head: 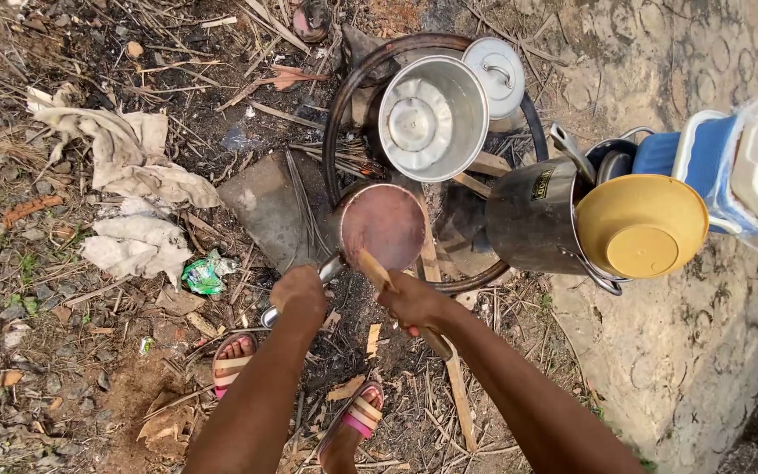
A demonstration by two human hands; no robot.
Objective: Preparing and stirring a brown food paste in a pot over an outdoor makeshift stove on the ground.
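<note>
Hands (357, 298) at pan (382, 225), firewood close around

Small dark label (542, 183) with a yellow edge, shaped like a box, stuck on the side of the shiny metal pot (528, 219) at the right. Crumpled green wrapper (204, 273) lying on the dirt at the left, just beside the pale cloth (138, 246). Too small to tell more about either. No signs or screens anywhere.
</note>
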